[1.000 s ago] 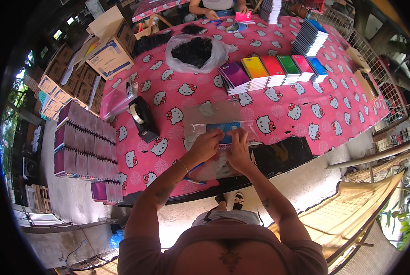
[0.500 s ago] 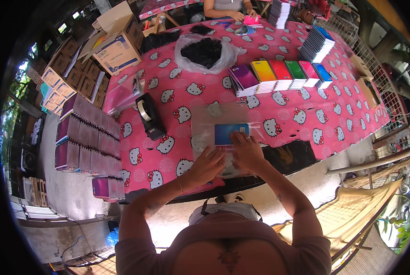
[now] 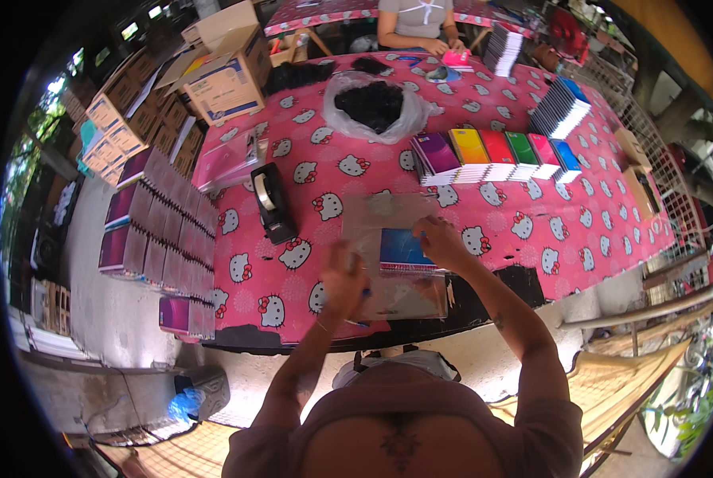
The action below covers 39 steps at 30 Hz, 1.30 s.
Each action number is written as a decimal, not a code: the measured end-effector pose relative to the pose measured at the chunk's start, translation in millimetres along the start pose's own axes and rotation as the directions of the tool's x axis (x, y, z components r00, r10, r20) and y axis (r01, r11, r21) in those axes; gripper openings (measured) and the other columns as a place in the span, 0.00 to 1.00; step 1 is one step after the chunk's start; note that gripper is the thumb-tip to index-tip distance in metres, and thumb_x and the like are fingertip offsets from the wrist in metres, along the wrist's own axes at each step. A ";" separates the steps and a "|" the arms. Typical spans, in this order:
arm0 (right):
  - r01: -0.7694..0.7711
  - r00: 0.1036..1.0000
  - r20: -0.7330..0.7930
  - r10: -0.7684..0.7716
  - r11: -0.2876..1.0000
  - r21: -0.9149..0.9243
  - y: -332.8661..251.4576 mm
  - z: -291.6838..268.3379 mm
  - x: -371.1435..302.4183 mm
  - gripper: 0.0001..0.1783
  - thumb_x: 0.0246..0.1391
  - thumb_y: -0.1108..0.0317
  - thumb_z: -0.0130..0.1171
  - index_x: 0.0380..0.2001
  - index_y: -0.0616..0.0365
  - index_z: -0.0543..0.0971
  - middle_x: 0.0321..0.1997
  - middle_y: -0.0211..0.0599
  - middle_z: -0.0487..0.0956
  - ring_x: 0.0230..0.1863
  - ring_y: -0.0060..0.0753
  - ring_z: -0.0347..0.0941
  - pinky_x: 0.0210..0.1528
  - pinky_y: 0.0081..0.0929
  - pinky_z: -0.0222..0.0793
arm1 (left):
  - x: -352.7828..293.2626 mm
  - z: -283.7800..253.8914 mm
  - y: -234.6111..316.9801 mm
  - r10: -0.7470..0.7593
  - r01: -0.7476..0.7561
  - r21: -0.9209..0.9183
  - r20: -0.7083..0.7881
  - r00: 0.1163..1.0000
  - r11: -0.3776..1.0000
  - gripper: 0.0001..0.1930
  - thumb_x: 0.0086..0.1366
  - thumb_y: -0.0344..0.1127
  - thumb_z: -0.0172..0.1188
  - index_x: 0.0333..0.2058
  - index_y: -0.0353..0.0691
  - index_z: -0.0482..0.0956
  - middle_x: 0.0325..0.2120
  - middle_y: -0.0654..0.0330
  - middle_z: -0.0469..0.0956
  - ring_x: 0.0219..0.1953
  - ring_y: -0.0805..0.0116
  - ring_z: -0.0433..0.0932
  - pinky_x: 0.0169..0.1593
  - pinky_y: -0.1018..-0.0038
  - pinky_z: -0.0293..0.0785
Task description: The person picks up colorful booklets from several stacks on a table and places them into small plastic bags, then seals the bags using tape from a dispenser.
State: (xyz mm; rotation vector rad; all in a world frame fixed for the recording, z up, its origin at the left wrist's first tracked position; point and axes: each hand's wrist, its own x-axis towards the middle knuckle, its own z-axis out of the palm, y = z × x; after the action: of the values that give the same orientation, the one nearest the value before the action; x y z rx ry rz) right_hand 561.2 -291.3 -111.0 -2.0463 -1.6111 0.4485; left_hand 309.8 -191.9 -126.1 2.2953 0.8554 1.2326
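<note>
A blue spiral notebook (image 3: 404,248) lies on a brownish-grey sheet (image 3: 364,209) at the table's near edge, with clear plastic (image 3: 408,296) spread on its near side. My right hand (image 3: 444,245) is at the notebook's right edge, its bent fingers closed on the upper right corner. Left of the notebook, my left hand (image 3: 344,283) is smeared by motion, its fingers unclear. Small blue bits show beside it, too indistinct to name. A black tape dispenser (image 3: 273,205) stands farther left.
Rows of colourful notebooks (image 3: 484,155) lie at the right, with a taller stack (image 3: 562,110) behind. Wrapped notebook stacks (image 3: 161,227) line the left edge. A plastic bag of black material (image 3: 368,107), a cardboard box (image 3: 225,84) and a co-worker (image 3: 420,28) are at the back.
My left hand has moved left, away from the notebook's near edge. My right hand has shifted from the notebook's face to its right edge. The view has tilted slightly.
</note>
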 end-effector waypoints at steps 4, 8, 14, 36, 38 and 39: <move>0.177 0.962 -0.211 -0.175 0.984 -0.010 2.1 21.1 -14.2 0.15 0.51 0.69 0.63 0.44 0.57 0.78 0.46 0.42 0.77 0.52 0.53 0.73 0.53 0.47 0.70 | 47.1 -62.7 -122.0 -0.294 0.388 0.181 -0.399 0.869 0.904 0.17 0.62 0.33 0.65 0.49 0.36 0.78 0.34 0.53 0.76 0.39 0.59 0.75 0.39 0.64 0.71; 0.217 0.949 -0.232 -0.214 0.976 -0.013 -3.6 30.3 -22.2 0.17 0.51 0.69 0.64 0.45 0.56 0.78 0.49 0.42 0.77 0.53 0.52 0.73 0.53 0.47 0.70 | 72.6 -103.6 -160.8 -0.815 0.793 -0.412 0.174 0.552 0.449 0.13 0.62 0.38 0.68 0.42 0.39 0.81 0.26 0.65 0.74 0.33 0.75 0.73 0.39 0.72 0.70; 0.180 0.956 -0.220 -0.194 0.980 -0.081 4.7 28.1 -34.5 0.19 0.53 0.67 0.62 0.48 0.56 0.77 0.55 0.42 0.74 0.57 0.53 0.71 0.55 0.48 0.69 | 37.8 -60.8 -138.6 -0.778 0.485 -0.732 -0.097 0.620 0.478 0.06 0.61 0.37 0.68 0.35 0.46 0.81 0.28 0.71 0.74 0.27 0.82 0.68 0.32 0.80 0.65; 0.304 0.946 -0.148 -0.287 0.946 0.109 26.3 18.5 -35.3 0.27 0.54 0.74 0.54 0.59 0.57 0.70 0.51 0.47 0.74 0.52 0.55 0.73 0.51 0.50 0.69 | 38.4 74.5 55.7 -0.501 0.357 0.362 0.486 0.716 0.861 0.21 0.58 0.51 0.64 0.27 0.35 0.85 0.27 0.48 0.84 0.32 0.48 0.84 0.40 0.57 0.79; 0.357 0.927 -0.126 -0.354 0.934 -0.006 22.3 16.1 -38.5 0.25 0.55 0.69 0.58 0.57 0.56 0.72 0.52 0.44 0.72 0.53 0.53 0.72 0.51 0.49 0.69 | 30.5 78.2 56.1 -0.412 0.226 0.426 0.419 0.809 0.876 0.22 0.60 0.52 0.63 0.25 0.34 0.83 0.24 0.46 0.82 0.32 0.45 0.83 0.39 0.53 0.77; 0.365 0.922 -0.115 -0.370 0.929 -0.062 19.7 15.2 -41.7 0.24 0.55 0.67 0.59 0.56 0.55 0.73 0.53 0.43 0.70 0.54 0.51 0.72 0.51 0.49 0.69 | 29.1 76.6 52.7 -0.437 0.214 0.460 0.456 0.775 0.861 0.22 0.59 0.53 0.65 0.26 0.35 0.82 0.25 0.46 0.82 0.32 0.45 0.83 0.39 0.53 0.76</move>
State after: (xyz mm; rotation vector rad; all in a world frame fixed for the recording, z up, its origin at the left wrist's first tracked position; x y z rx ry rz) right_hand 558.6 -332.6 -136.5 -1.7030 -1.8829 0.1500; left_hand 404.1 -215.2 -118.1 2.4379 1.2835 0.2183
